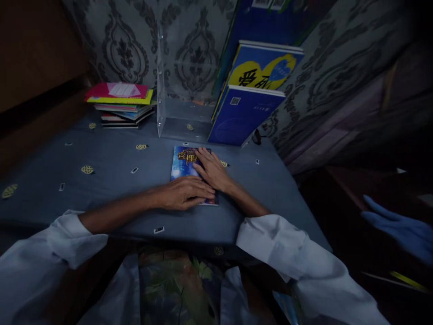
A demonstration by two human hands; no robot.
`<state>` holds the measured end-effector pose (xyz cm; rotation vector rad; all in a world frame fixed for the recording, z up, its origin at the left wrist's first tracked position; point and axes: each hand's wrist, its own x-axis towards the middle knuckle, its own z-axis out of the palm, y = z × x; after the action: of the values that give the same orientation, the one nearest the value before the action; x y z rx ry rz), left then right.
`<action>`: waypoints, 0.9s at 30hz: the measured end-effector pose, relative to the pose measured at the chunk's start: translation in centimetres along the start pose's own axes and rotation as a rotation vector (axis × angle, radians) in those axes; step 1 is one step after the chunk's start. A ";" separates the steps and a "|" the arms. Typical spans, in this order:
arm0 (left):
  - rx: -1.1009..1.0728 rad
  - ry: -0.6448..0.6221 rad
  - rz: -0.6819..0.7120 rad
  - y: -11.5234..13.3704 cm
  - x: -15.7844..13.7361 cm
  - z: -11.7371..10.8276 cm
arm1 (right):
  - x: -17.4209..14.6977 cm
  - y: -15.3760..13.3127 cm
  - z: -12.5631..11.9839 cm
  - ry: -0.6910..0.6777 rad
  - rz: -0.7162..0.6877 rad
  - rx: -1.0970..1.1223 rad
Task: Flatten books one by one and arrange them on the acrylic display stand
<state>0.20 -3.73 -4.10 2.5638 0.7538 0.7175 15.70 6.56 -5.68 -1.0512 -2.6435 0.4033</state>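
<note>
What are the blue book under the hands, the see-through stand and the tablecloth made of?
Blue book: probably paper with a smooth, perhaps glossy card cover; its gold lettering looks printed.
See-through stand: likely clear, shiny plastic such as acrylic, because the patterned wall shows through.
Tablecloth: something bendy and dull, fabric or vinyl, since it folds over the table's edge.
</note>
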 end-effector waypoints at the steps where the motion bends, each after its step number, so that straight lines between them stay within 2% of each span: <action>1: 0.025 0.045 -0.017 -0.1 0.0 0.1 | -0.5 0.3 0.1 0.011 0.001 0.024; 5: 0.160 0.166 -0.111 -1.7 -0.5 -0.2 | -2.6 1.3 0.4 0.064 -0.030 0.101; 7: 0.247 0.185 -0.234 -3.2 -0.9 -0.8 | -3.6 1.3 0.3 0.070 -0.034 0.111; 11: 0.360 0.107 -0.608 -5.8 -1.9 -2.3 | -5.8 0.7 -0.2 0.047 -0.023 0.109; 13: 0.368 0.039 -0.688 -6.2 -2.3 -2.9 | -7.1 0.2 -0.4 0.039 -0.029 0.114; 17: 0.395 -0.043 -0.681 -4.9 -3.4 -2.8 | -9.6 -0.9 -0.5 0.034 -0.037 0.111; 23: 0.464 -0.062 -0.561 -0.8 -5.8 -1.1 | -12.8 -2.7 -0.4 0.049 -0.049 0.067; 27: 0.470 -0.124 -0.505 1.3 -6.7 -0.8 | -14.1 -3.2 -0.4 0.066 -0.085 0.053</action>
<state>-4.62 -8.51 -5.32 2.5882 1.6007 0.2328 23.77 -5.48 -6.18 -0.9172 -2.5938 0.4109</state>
